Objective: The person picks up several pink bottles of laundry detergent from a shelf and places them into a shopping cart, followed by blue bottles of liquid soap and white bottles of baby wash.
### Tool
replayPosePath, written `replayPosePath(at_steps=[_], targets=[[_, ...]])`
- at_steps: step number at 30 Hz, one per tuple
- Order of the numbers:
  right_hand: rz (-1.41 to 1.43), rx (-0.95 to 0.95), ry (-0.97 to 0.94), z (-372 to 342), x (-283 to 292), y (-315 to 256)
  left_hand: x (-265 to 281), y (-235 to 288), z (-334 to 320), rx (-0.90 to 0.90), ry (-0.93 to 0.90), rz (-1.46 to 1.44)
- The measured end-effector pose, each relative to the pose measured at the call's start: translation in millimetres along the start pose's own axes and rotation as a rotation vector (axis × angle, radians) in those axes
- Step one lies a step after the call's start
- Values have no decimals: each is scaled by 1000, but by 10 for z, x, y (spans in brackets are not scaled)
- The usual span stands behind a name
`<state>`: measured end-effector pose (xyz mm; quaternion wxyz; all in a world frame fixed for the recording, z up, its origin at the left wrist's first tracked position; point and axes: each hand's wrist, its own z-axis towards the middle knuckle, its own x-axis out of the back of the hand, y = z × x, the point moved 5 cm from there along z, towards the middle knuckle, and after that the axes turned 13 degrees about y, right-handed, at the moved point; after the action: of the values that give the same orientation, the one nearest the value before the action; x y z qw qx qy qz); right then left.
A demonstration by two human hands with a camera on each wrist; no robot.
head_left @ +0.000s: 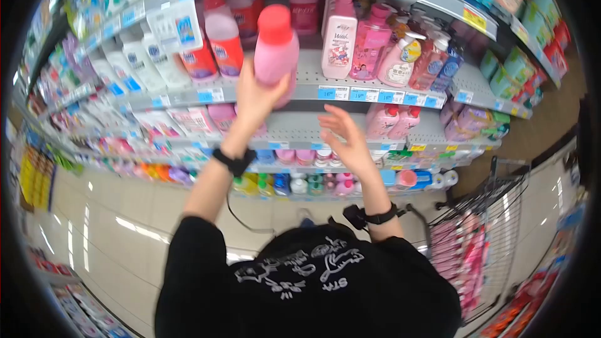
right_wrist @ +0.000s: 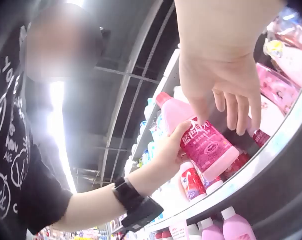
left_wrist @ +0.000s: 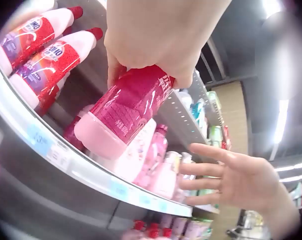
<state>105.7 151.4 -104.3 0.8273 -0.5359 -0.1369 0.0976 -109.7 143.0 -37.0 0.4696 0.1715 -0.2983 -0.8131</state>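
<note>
The left hand (head_left: 258, 97) grips a pink bottle with a red cap (head_left: 276, 50) around its middle, just in front of the upper shelf. In the left wrist view the bottle (left_wrist: 126, 110) hangs tilted under the hand (left_wrist: 151, 35), its magenta label and pale pink base showing. To the right of the bottle, the right hand (head_left: 348, 141) is raised with its fingers spread and holds nothing. The right wrist view shows that hand (right_wrist: 223, 90) with fingers hanging down near the bottle (right_wrist: 203, 145), with no clear sign of contact.
Red-labelled bottles (head_left: 226, 47) stand left of the held bottle, pump bottles (head_left: 340, 44) to its right. A shelf edge with price tags (head_left: 288, 92) runs below. Lower shelves hold more bottles (head_left: 391, 120). A shopping cart (head_left: 482, 231) stands at the right.
</note>
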Motion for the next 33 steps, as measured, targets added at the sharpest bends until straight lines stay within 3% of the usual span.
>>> replayPosePath(at_steps=[1,2,3,6,9,14,16,25,33], targets=[[-28,24,44,-124,-24,-118,149,62,-165,46,-4,-84],[-183,193,95,-278,-32,-333,309,82,-344,-5,4,-148],[-348,336,161,-479,-74,-524,476,174,-556,83,-47,-229],[-346,472,139,-1020,-295,-793,931,623,-1176,270,-221,-261],[-344,415,371,-1557,-339,-835,1089,974,-1699,362,-377,-306],[-446,217,486,-2393,232,-720,858,1498,-2431,411,-681,-381],[-511,105,552,-2724,590,-763,679,1773,-2757,446,-812,-450],[-675,-71,915,-4245,2039,-1064,-42,3263,-4138,332,-1286,-774],[-610,-296,1324,-5862,3569,-1221,-650,4675,-5844,351,-1848,-1041]])
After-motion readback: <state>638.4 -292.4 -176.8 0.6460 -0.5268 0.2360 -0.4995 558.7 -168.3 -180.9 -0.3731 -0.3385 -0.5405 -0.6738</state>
